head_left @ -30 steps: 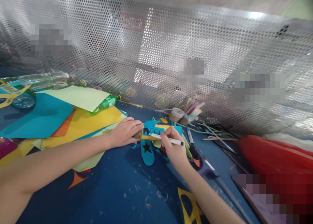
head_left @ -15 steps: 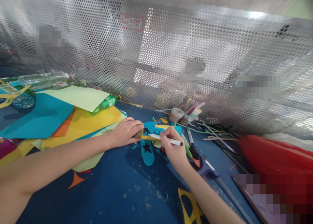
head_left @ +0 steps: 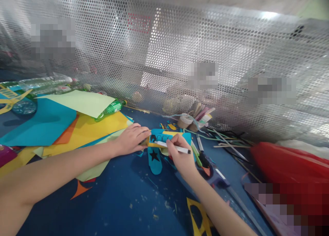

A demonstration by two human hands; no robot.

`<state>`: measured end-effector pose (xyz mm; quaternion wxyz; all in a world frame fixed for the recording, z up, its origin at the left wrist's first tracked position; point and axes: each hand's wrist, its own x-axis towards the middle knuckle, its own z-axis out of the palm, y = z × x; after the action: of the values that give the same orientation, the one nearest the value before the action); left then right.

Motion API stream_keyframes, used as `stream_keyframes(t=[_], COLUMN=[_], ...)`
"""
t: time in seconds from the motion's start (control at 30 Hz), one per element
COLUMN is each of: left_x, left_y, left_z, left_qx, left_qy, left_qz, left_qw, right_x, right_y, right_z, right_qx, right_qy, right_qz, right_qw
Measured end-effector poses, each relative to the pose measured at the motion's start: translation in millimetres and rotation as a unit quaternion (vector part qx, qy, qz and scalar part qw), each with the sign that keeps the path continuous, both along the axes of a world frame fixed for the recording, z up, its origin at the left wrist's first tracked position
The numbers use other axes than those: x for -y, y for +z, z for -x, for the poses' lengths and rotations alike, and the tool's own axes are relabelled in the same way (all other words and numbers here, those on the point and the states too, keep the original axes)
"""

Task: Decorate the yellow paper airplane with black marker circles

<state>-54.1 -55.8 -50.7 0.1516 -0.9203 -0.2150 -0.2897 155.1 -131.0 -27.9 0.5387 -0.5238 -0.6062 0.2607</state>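
Note:
My right hand (head_left: 181,157) is closed round a white marker pen (head_left: 172,146) with a black cap end. Its tip rests on a blue and yellow paper cut-out (head_left: 164,137) that bears small black rings. My left hand (head_left: 132,138) lies flat on the blue table (head_left: 123,201) with its fingers pressed on the cut-out's left end. A blue paper strip with a black star (head_left: 155,157) hangs down from the cut-out between my hands.
Large sheets of blue, yellow and pale green paper (head_left: 77,122) lie at the left with a green bottle (head_left: 110,109) on them. A perforated metal screen (head_left: 180,57) runs along the back. Tape rolls (head_left: 185,120), sticks and scissors (head_left: 205,162) lie at the right beside a red bag (head_left: 285,164).
My right hand with the marker has shifted slightly left along the cut-out. My left hand has stayed in place.

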Motion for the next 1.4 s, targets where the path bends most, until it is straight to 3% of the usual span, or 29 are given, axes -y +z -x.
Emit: stream_keyframes(t=[0.3,1.4], left_x=[0.6,0.5], left_y=[0.6,0.9], left_z=[-0.3,0.1], left_qx=[0.002,-0.002], left_qy=[-0.003,-0.001], left_qz=[-0.014,0.0], left_qw=[1.0,1.0], right_x=[0.7,-0.2], right_y=[1.9,2.8], right_z=[3.2,0.9], right_qx=[-0.007,0.002], right_qy=[0.033,0.006], right_qz=[0.005,0.011], right_qw=[0.999,1.0])
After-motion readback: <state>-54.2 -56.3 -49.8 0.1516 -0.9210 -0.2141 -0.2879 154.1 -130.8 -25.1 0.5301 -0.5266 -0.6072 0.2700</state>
